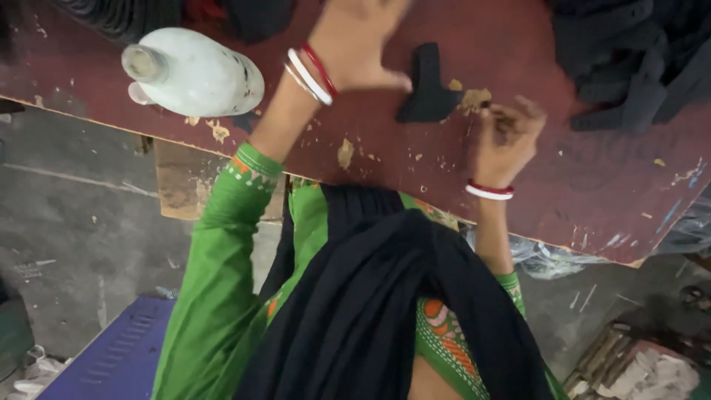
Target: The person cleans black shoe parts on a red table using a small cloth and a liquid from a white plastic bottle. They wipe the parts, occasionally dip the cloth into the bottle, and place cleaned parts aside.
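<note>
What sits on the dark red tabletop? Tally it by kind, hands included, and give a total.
White bottle, lying on its side: 1
Loose black cut piece: 1
Heap of black pieces: 1
Hands: 2 (left hand, right hand)
Total: 5

1 head camera looks steeply down, close over the table [592, 192] edge and floor [81, 244].

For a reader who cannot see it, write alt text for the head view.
The left hand, open, presses a black foam piece on a dark red table, while the right hand pinches at its edge. A white plastic bottle lies on its side nearby.
</note>
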